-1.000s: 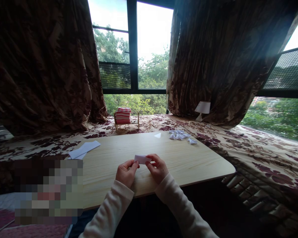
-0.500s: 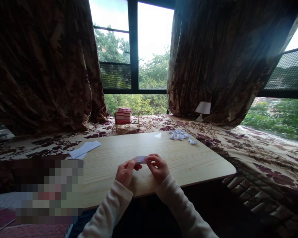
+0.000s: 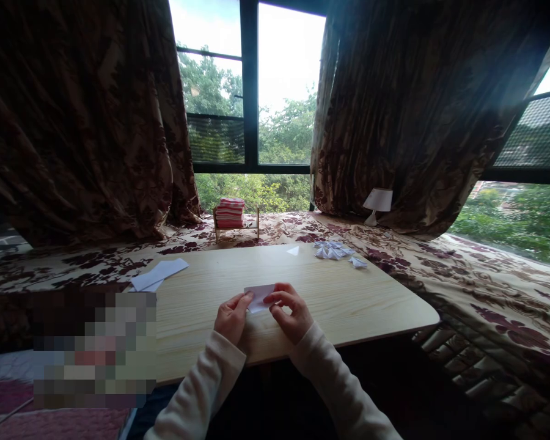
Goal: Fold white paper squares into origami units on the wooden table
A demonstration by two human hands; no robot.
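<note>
A small white sheet of paper [image 3: 260,298] is held up between my two hands, just above the near part of the wooden table [image 3: 201,324]. My left hand [image 3: 232,316] pinches its left edge, thumb on the near face. At the other side, my right hand [image 3: 292,310] grips the right edge between thumb and fingers. Several folded white paper pieces [image 3: 332,250] lie grouped at the table's far right, with one folded piece [image 3: 358,262] slightly apart from them. Flat white sheets [image 3: 160,274] overlap at the table's left edge.
Beyond the table runs a ledge covered in floral cloth [image 3: 284,227]. On it stand a small rack with folded red-and-white cloths [image 3: 230,212] and a white lamp [image 3: 378,200]. A blurred-out patch [image 3: 96,354] covers the lower left.
The paper between my hands has turned from a narrow strip to a broader face towards me. My right fingers have shifted on it. The view has moved slightly.
</note>
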